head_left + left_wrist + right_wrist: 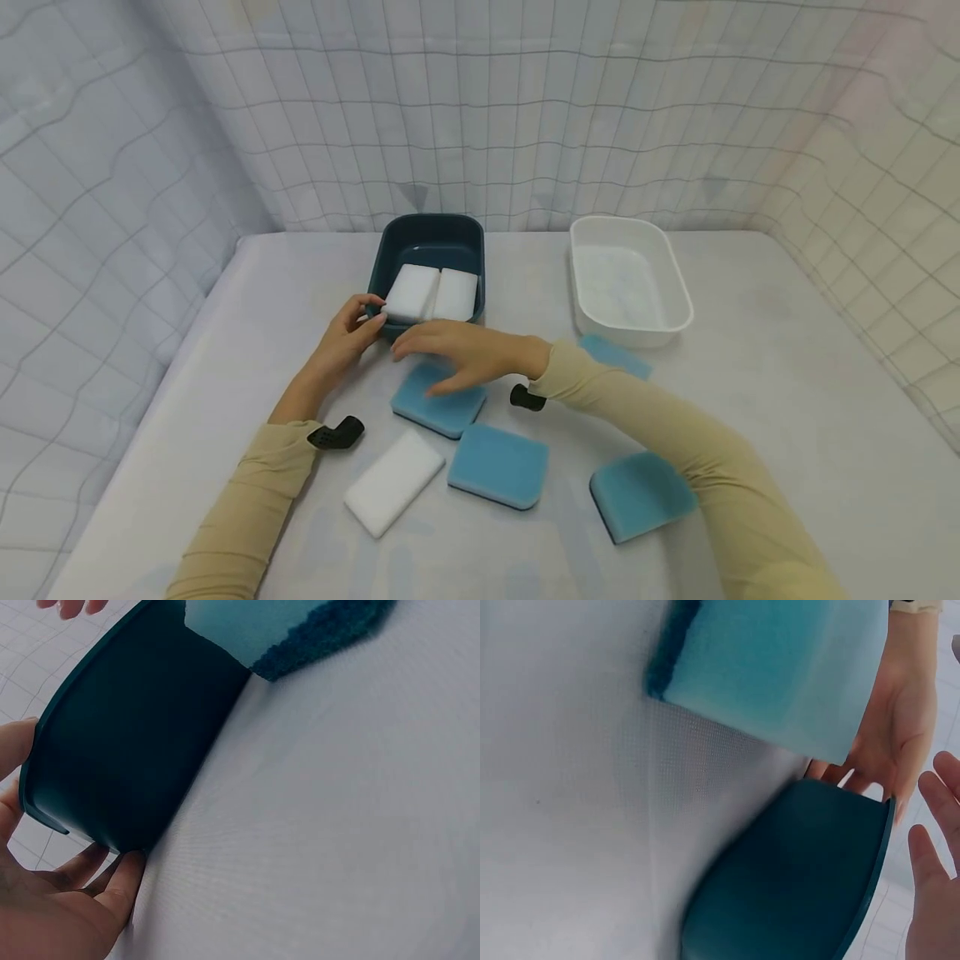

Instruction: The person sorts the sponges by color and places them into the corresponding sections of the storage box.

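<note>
A dark teal container (431,229) stands at the back left of the table, with two white sponges (412,292) lying side by side in its near half. At its near left corner my left hand (345,337) grips it. In the left wrist view the thumb is at the rim and the fingers (120,881) touch the lower wall. My right hand (465,350) hovers by the container's near edge, above a blue sponge (442,415) with a dark scouring layer. Its fingers are spread and hold nothing; in the right wrist view the hand (941,870) is beside the container's rim.
At the back right stands a white container (626,292). Nearer lie a white sponge (393,483), a blue sponge (498,467) and another blue sponge (637,496) by the right sleeve. That sleeve (600,383) partly hides one more blue sponge (618,354). Gridded cloth walls (525,125) surround the table.
</note>
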Demonstrator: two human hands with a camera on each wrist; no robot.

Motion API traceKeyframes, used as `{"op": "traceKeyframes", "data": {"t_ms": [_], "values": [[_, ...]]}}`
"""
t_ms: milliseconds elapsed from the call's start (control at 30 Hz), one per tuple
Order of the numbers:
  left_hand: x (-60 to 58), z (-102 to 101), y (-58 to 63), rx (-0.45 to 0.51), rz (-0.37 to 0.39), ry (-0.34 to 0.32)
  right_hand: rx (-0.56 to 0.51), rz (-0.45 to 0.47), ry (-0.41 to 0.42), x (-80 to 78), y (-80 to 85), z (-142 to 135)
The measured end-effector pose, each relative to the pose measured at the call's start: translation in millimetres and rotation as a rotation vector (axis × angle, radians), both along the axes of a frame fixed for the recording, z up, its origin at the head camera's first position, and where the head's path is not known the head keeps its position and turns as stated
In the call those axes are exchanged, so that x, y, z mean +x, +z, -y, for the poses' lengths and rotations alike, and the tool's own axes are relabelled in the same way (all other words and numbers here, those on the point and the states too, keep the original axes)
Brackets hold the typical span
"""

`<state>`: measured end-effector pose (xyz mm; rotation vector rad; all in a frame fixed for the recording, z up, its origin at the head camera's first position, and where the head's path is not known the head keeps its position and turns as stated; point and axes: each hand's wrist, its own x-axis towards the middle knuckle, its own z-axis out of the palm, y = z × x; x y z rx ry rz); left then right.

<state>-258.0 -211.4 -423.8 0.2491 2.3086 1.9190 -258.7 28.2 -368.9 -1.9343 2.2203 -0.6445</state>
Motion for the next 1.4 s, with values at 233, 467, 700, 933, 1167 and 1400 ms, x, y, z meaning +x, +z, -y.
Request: {"op": "traceKeyframes", "data": {"t_ms": [233, 467, 700, 933, 1167, 1400], "values": [[1.2, 1, 0.6, -0.016, 0.027, -0.004, 0.045, -0.065, 0.043, 6.8, 1.9, 4], [1.2, 0, 1.9, 0.006, 0.020, -0.015, 0.100, -0.120, 0.087, 16.5, 6.4, 8], [1.4, 1, 0.4, 0.021, 0.011, -0.023, 0.181, -0.244, 0.149, 28.5, 7.3, 14], [2.5, 0, 1.7, 0.031, -0.010, -0.023, 0.300, -0.300, 0.222, 39.5, 9.8, 21], [1.4, 0, 1.6, 0.023, -0.013, -0.020, 0.340, -0.299, 0.238, 44.8, 7.3, 26], [0.9, 0, 0.4, 0.042, -0.011, -0.021, 0.357, -0.290, 0.261, 49.6, 4.6, 29]]}}
